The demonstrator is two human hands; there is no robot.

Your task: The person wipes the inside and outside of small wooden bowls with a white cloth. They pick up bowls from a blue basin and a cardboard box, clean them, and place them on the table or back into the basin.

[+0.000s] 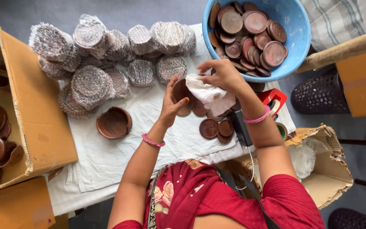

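Note:
My left hand (172, 104) holds a small round brown clay dish (179, 90) upright by its edge. My right hand (221, 74) presses a crumpled white cloth (208, 95) against the dish's face. Both wrists wear pink bangles. Below the hands, a few loose brown discs (213, 127) lie on the white sheet (119, 152) that covers the table. A brown clay bowl (114, 122) rests on the sheet to the left of my left arm.
A blue tub (299, 36) full of brown discs stands at the back right. Several bubble-wrapped stacks (92, 87) sit at the back left. An open cardboard box (26, 127) with brown dishes is at left. A red tape dispenser (273, 99) and a carton (327, 169) lie right.

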